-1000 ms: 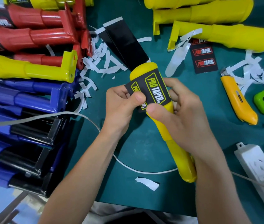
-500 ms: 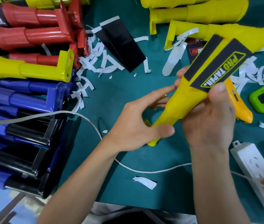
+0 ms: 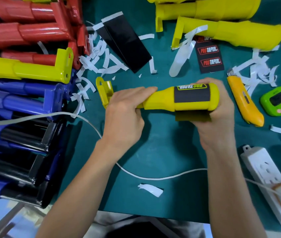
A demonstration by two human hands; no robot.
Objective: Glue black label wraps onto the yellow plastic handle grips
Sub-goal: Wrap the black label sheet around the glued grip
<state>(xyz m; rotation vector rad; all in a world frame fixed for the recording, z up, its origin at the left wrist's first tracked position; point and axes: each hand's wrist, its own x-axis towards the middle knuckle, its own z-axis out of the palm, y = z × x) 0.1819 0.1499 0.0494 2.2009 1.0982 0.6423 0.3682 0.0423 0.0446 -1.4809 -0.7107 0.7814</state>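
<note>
The left-hand grip (image 3: 124, 115) is clamped round the narrow neck of a yellow handle (image 3: 162, 100), fingers curled over the top. The handle lies level, above the middle of the green table (image 3: 167, 145). Its bracket end (image 3: 104, 93) sticks out past the left-hand grip. The right-hand grip (image 3: 220, 121) is closed round the fat, rounded end of the same handle, cupping it from below and behind.

A black label wrap (image 3: 190, 95) sits round the thick part, just beside the right-hand grip, with its yellow-edged logo upside down along the far edge. A loose flap (image 3: 193, 116) of the wrap hangs free under the handle. Whether the right thumb touches that flap cannot be told.

To the right lie a yellow utility knife (image 3: 244, 103) and a green timer (image 3: 280, 101). A white power strip (image 3: 263, 169) lies nearer the person, with a white cable (image 3: 153, 176) curving under both forearms. Bare yellow handles (image 3: 231, 31) lie along the far edge, with a black label sheet (image 3: 209, 55) printed with red logos just beside them. Plain black sheets (image 3: 127, 47) and white backing strips (image 3: 100, 54) are scattered further left. Red handles (image 3: 24, 23), one more yellow handle (image 3: 24, 67) and blue handles (image 3: 16, 97) are stacked at the left.
</note>
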